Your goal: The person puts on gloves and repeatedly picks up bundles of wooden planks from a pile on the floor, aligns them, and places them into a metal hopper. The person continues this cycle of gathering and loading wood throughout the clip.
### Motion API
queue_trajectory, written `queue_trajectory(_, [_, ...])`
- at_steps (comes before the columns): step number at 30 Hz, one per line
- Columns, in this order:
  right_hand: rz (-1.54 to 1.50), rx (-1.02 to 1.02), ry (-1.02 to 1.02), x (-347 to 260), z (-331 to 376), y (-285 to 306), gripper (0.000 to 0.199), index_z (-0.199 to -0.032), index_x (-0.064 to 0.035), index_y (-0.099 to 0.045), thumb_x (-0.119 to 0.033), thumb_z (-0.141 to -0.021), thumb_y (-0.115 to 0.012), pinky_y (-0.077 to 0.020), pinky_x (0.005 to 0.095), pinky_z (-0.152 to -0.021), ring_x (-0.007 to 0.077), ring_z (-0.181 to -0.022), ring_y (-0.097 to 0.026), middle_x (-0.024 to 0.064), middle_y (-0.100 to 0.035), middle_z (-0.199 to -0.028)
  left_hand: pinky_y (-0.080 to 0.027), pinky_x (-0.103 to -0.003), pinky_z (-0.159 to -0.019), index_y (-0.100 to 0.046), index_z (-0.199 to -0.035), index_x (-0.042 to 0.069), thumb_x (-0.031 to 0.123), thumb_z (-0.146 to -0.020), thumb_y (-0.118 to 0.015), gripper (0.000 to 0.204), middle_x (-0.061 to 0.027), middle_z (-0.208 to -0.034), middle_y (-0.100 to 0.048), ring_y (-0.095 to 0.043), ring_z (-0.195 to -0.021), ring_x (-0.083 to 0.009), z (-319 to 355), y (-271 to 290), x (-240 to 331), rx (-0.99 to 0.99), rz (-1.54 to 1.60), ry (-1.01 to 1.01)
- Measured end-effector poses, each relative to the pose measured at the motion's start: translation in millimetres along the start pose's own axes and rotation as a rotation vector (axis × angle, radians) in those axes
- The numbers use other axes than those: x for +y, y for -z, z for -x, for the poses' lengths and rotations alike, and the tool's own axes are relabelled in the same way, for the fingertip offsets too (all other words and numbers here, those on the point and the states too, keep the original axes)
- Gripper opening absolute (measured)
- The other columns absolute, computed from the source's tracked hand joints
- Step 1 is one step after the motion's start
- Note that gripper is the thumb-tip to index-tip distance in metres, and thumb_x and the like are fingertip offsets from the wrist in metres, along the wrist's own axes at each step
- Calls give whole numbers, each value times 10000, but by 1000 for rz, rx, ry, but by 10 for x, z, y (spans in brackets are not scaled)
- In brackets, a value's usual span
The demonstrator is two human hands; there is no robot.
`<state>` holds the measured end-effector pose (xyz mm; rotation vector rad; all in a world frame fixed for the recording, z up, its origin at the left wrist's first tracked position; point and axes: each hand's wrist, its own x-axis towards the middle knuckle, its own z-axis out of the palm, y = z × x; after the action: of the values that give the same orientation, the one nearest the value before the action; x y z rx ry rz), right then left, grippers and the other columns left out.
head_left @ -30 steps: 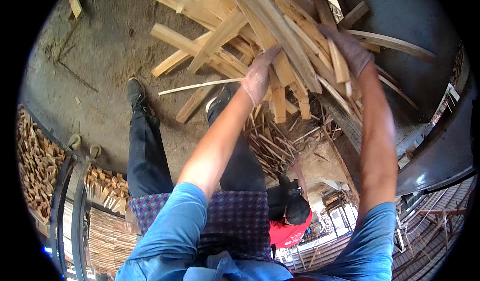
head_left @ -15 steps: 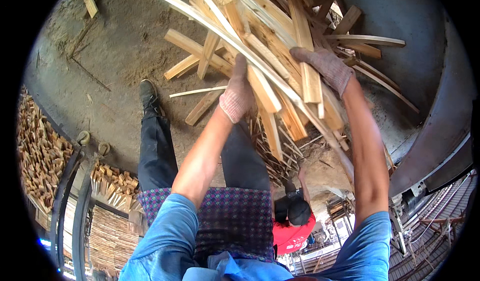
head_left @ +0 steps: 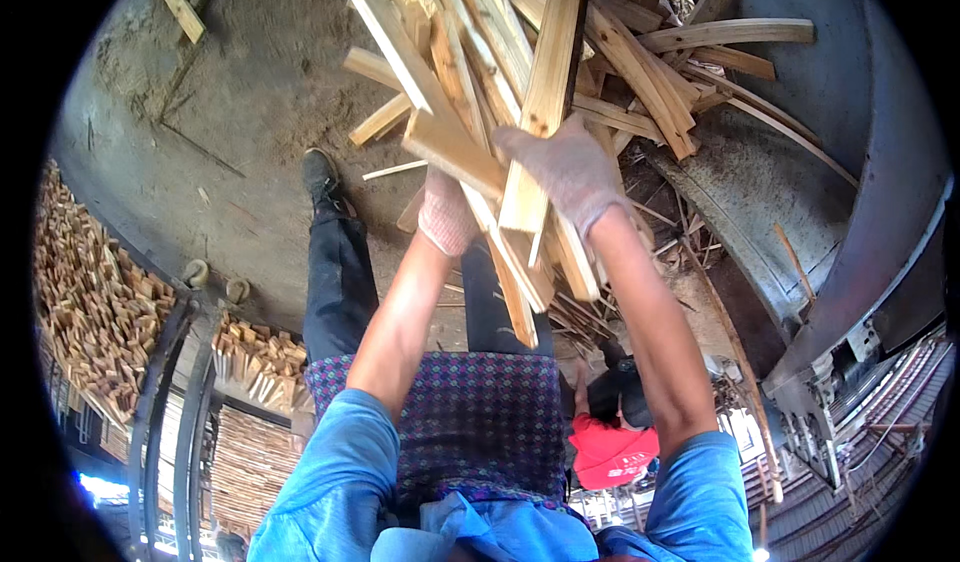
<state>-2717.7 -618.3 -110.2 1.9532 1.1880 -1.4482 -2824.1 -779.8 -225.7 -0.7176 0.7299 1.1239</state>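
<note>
Both hands wear pale pinkish knit gloves. An armful of rough wooden strips runs between them, its near ends pointing toward my apron. My left hand is closed around the left side of this bundle, its fingers largely hidden behind the wood. From the right, my right hand grips the bundle, with the thumb lying across the front of a wide strip. Beyond and to the right, more wooden strips lie in a loose, crisscrossed heap.
Curved metal sheeting borders the right side. Cut wood is stacked in a large pile at the left, near a smaller stack. A person in a red shirt is close by on the lower right. Dusty floor stretches at upper left.
My right hand has come left and nearer to my left hand, drawing the strips into a tighter, steeper bundle. Several strips at the right now lie apart from it on the heap.
</note>
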Motion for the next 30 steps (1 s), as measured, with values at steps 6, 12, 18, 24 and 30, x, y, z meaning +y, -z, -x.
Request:
queue_trajectory(6, [31,87,-6,173,455,-12,937,-1226,148,-524,-589,-706,-774,-525,419,-980,417,-1104,-685,347,-670,-1140,-409,-514,-1177,-301,-1556,78,746,-937,-462,925,-223,-1520,-445,-470,-1390,-390,467,-170,-170,-167,242,182])
queue_trajectory(12, [-70,110,-45,485,1145,36,857,-1173,110,-600,-558,-673,-794,-555,423,-914,388,-1025,-713,289,-706,-1104,-449,-526,-1135,-473,-1455,55,731,-887,-563,887,-197,-1403,-573,-567,-1288,-365,1124,-368,-550,-148,223,298])
queue_trajectory(18, [-86,162,-39,407,1982,61,792,-1315,58,-533,-405,-740,-818,-532,387,-945,325,-1035,-704,212,-702,-1140,-461,-579,-1089,-574,-1362,57,673,-916,-583,761,-200,-1327,-634,-610,-1208,-388,1807,-589,-676,229,58,354])
queue_trajectory(24, [-59,56,122,-2,2073,-224,778,-1326,50,-529,-399,-755,-807,-524,406,-949,351,-1060,-700,227,-698,-1165,-431,-576,-1121,-540,-1406,59,666,-948,-538,761,-196,-1359,-613,-586,-1250,-387,2147,-586,-234,189,10,210])
queue_trajectory(30, [113,-39,193,-669,1771,-683,834,-1338,49,-532,-474,-745,-797,-502,409,-991,359,-1132,-671,256,-687,-1191,-435,-564,-1130,-479,-1453,43,698,-927,-556,844,-198,-1412,-567,-567,-1282,-373,2190,-267,325,80,182,51])
